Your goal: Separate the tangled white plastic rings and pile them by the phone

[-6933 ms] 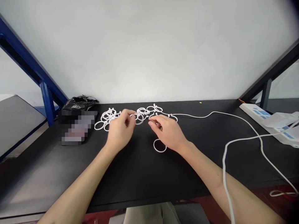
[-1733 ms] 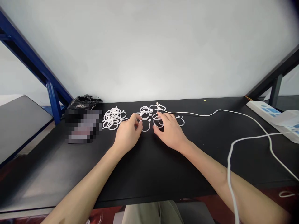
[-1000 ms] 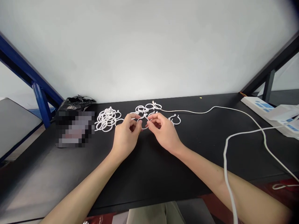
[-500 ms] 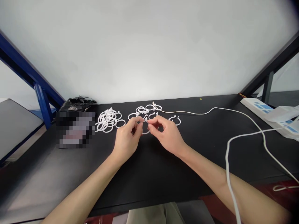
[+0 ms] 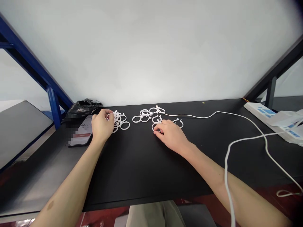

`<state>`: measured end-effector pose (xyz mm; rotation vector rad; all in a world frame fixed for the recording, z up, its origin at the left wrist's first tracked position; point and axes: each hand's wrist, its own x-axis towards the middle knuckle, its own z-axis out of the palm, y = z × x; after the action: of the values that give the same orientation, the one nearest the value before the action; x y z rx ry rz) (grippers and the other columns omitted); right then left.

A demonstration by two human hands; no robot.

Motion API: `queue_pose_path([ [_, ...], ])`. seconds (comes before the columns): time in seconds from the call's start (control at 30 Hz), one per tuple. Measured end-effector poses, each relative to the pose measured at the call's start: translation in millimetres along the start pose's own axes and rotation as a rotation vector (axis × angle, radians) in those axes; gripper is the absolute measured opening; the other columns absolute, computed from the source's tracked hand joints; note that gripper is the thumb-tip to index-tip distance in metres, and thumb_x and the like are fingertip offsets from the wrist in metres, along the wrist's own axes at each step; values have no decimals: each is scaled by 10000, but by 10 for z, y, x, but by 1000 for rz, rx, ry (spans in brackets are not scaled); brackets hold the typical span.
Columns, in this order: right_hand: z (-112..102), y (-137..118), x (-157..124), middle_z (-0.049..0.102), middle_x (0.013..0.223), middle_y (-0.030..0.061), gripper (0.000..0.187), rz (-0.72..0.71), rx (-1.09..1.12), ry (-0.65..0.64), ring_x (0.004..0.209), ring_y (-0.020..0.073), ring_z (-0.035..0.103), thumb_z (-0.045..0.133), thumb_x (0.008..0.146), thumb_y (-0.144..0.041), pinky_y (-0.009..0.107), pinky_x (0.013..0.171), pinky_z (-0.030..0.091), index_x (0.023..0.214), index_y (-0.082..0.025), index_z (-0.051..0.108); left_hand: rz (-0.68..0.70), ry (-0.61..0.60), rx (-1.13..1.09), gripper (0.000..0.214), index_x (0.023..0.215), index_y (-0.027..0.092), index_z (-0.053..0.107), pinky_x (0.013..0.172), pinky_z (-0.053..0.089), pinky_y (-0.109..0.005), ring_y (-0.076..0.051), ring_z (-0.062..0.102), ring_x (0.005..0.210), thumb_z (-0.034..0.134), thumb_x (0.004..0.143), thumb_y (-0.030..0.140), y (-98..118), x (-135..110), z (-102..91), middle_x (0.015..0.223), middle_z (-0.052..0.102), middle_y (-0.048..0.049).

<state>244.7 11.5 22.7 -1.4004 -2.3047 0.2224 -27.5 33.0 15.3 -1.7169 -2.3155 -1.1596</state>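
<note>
Left hand (image 5: 101, 126): hovering just right of the flat dark smartphone (image 5: 81, 134), fingers curled, tips touching the left edge of the heap of thin white plastic snap rings (image 5: 119, 121). Cannot tell whether it is pinching one.

Right hand (image 5: 170, 135): lying palm down further right of the smartphone, fingers loosely bent, not closed. Its tips are resting on a single open white ring (image 5: 155, 127), at the near edge of a looser scatter of white rings (image 5: 148, 114).

Handling, judged: rings are looking light, thin and springy, likely sliding easily on the smooth black tabletop (image 5: 142, 170). Best grip is a thumb-and-forefinger pinch across the rim, away from the gap.
</note>
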Motion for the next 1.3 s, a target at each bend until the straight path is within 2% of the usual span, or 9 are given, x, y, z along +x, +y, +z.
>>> queue_pose_path([
  [0.13, 4, -29, -12, 593, 599, -17, 165, 34, 6, -54, 508, 126, 511, 555, 895, -202, 262, 493, 312, 764, -242, 647, -23, -38, 87, 290, 959, 188, 681, 955, 384, -507, -361, 485, 1117, 481, 851, 367, -72, 23, 55, 1079, 637, -161],
  [0.27, -8, -55, -26, 617, 619, -20, 184, 18, -27, 50, 505, 121, 507, 505, 934, -228, 257, 495, 293, 795, -239, 625, -46, -15, 97, 317, 999, 207, 689, 952, 365, -577, -427, 396, 1210, 490, 860, 411, 30, -24, 10, 1212, 561, -186],
  [0.4, -13, -96, -39, 683, 803, -15, 131, -21, 42, 118, 605, 118, 573, 510, 941, -235, 250, 550, 359, 883, -236, 628, 136, -6, 0, 246, 946, 194, 665, 959, 400, -475, -334, 500, 1132, 489, 880, 353, 280, -192, -39, 1101, 630, -137],
  [0.47, 0, -130, -48, 685, 853, -6, 117, -58, 65, 114, 626, 115, 579, 517, 939, -238, 253, 576, 387, 915, -231, 632, 222, -147, -142, 230, 968, 211, 643, 885, 448, -375, -241, 593, 955, 483, 896, 360, 449, -336, -27, 971, 677, -69],
  [0.57, 32, -188, -63, 675, 898, 9, 114, -101, 104, 72, 661, 121, 593, 528, 933, -247, 263, 610, 421, 949, -234, 640, 222, -370, -288, 246, 976, 227, 621, 733, 467, -296, -179, 620, 741, 476, 914, 416, 662, -544, 30, 807, 687, -5],
  [0.67, 62, -227, -74, 669, 943, 13, 103, -66, 232, 59, 694, 127, 617, 540, 927, -279, 271, 635, 457, 940, -237, 633, 237, -487, -340, 225, 898, 230, 621, 655, 448, -263, -157, 621, 657, 433, 934, 348, 753, -654, 72, 744, 680, 14],
  [0.83, 86, -214, -55, 679, 898, -6, 134, 47, 457, 142, 728, 139, 642, 551, 900, -237, 286, 678, 496, 1034, -244, 562, 274, -524, -315, 270, 890, 225, 603, 633, 440, -273, -176, 640, 650, 364, 965, 326, 763, -672, 56, 704, 665, 2],
  [1.13, 128, -222, -58, 680, 893, -1, 139, -35, 504, 159, 780, 145, 623, 501, 919, -196, 283, 709, 494, 947, -240, 629, 389, -577, 3, 273, 789, 204, 483, 548, 322, -280, -187, 571, 604, 287, 978, 217, 748, -693, 88, 747, 623, -55],
  [1.3, 139, -223, -61, 688, 880, -1, 128, -5, 510, 156, 761, 147, 633, 503, 915, -213, 284, 697, 499, 948, -241, 624, 377, -566, 6, 275, 778, 207, 480, 531, 295, -269, -182, 566, 589, 294, 979, 232, 763, -694, 92, 719, 613, -45],
])
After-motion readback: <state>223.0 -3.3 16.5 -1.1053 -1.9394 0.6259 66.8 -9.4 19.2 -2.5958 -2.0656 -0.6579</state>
